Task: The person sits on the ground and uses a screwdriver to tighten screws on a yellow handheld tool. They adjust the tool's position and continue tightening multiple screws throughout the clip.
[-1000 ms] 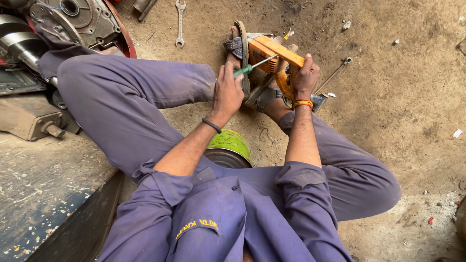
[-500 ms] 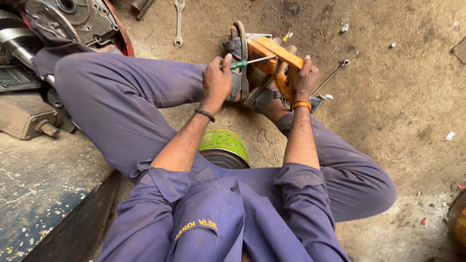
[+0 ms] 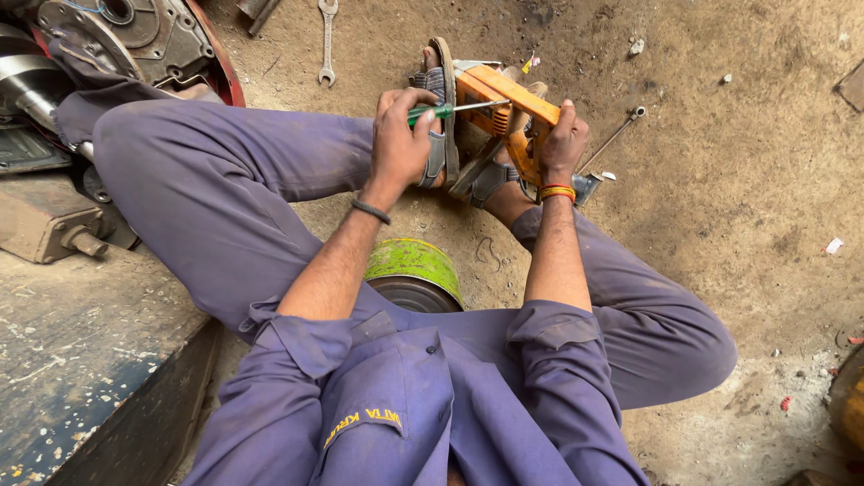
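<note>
We sit on the dirt floor (image 3: 720,225) with our legs drawn in, and the orange part (image 3: 508,112) rests braced between our sandalled feet (image 3: 445,117), near the far side of the floor patch in front of us. It is a painted metal piece, bright orange with worn, grimy edges: one long flat bar runs slanting across the top, and a curved arm drops from it toward our right hand. A pale grey metal fitting shows at its upper left end, just beside the left sandal.

Our left hand (image 3: 400,144) is closed around the green handle of a screwdriver (image 3: 450,110), fingers wrapped tight; the thin steel shaft points right and its tip meets the orange part near the middle of the top bar. Our right hand (image 3: 562,144) is clamped on the right end of the orange part, fingers curled over the edge and thumb pressing on the near side. A red and yellow band sits at that wrist, a dark band at the left one.

Between our knees, close to our body, stands a round tin (image 3: 414,270) with a green wall and a dark top. A slim spanner (image 3: 612,139) lies on the floor just right of the right hand, and another spanner (image 3: 328,40) lies well apart near the far edge. At the far left corner lies a large grey machine housing (image 3: 126,36) with a red rim.
</note>
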